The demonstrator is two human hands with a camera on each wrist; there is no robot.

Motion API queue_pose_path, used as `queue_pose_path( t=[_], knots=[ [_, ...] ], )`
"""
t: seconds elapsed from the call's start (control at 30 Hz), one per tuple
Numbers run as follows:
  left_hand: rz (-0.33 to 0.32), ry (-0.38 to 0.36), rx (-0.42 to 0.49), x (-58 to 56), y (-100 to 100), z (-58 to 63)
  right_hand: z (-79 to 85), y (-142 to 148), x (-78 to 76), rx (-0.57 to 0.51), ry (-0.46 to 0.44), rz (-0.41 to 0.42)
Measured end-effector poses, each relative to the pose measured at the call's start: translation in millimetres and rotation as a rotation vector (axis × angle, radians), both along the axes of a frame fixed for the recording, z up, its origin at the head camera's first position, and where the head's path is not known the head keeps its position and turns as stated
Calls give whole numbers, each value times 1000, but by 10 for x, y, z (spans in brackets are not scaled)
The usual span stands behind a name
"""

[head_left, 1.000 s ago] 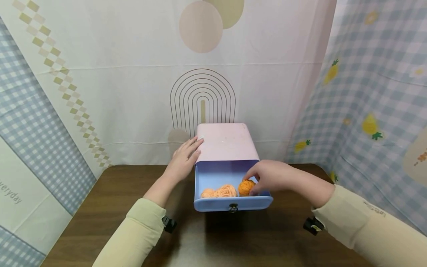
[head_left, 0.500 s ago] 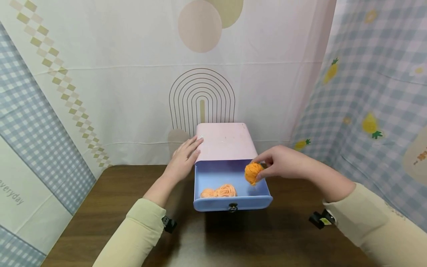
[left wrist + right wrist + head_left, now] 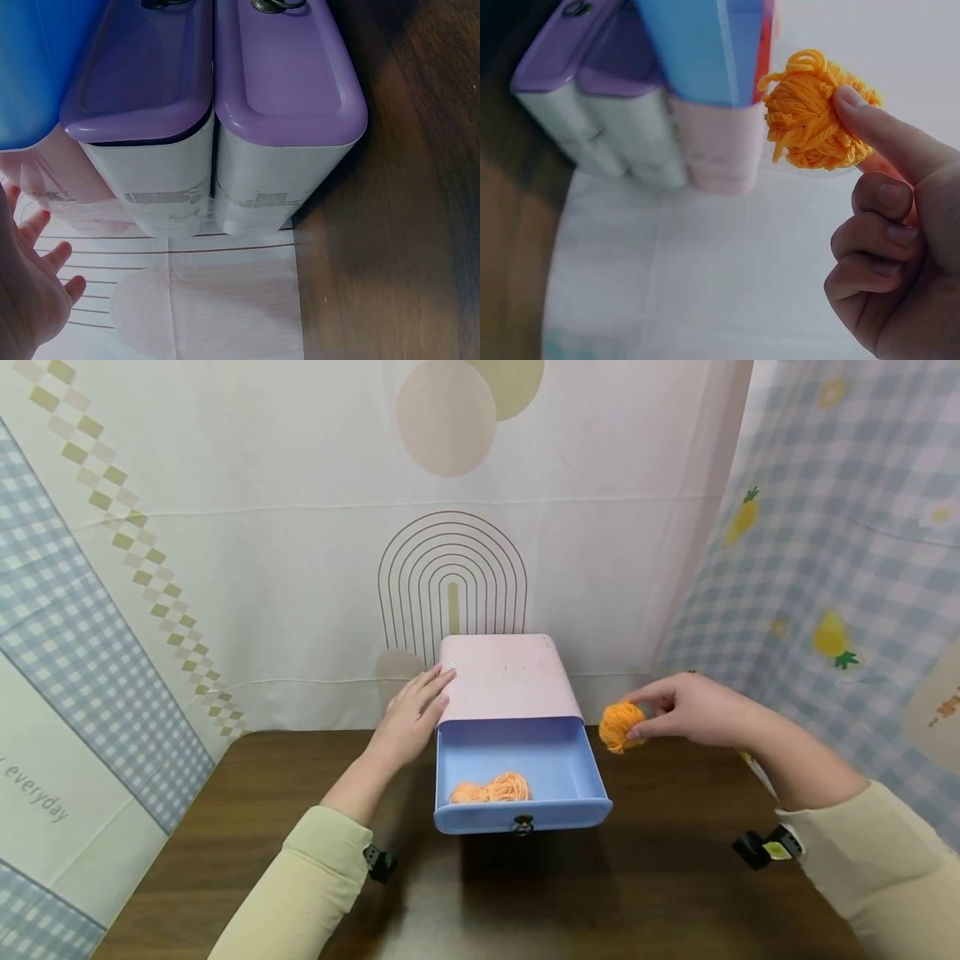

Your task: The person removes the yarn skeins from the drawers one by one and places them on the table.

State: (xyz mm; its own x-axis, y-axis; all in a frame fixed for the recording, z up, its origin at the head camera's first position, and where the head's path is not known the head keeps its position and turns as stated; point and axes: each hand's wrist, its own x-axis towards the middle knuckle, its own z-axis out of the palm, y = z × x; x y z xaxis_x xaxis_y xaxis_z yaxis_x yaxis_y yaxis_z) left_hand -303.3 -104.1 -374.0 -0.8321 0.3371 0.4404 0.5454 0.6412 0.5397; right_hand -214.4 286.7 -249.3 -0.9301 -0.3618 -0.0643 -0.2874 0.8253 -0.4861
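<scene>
My right hand [image 3: 697, 712] pinches a ball of orange yarn [image 3: 621, 727] between thumb and fingers, held in the air to the right of the drawer unit. In the right wrist view the yarn ball [image 3: 814, 112] shows loose loops, and the other fingers are curled below it. My left hand [image 3: 408, 717] rests with fingers extended on the upper left edge of the pink-topped drawer unit [image 3: 506, 672]. Its blue drawer [image 3: 517, 747] is pulled out. Peach yarn [image 3: 510, 787] in two rounded bunches lies inside, against the drawer's front wall.
Beneath the blue drawer, the wrist views show two purple-fronted drawers [image 3: 292, 75] with ring pulls, in pale casings. The unit stands on a dark wooden table [image 3: 300, 827] near its back edge. A printed cloth [image 3: 315, 568] hangs behind, and a checked cloth [image 3: 825, 543] at right.
My right hand has lifted the orange yarn ball out of the drawer and carried it rightward past the drawer's side. My left hand and the peach yarn have stayed in place.
</scene>
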Motion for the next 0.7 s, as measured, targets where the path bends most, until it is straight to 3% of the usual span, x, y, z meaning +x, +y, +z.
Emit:
queue_pose_path(
  t=[0.17, 0.7],
  knots=[
    [1, -6, 3, -4, -10, -8, -267, 211, -97, -42, -74, 17],
    [7, -26, -5, 5, -4, 3, -1472, 515, -377, -37, -300, 22]
  ],
)
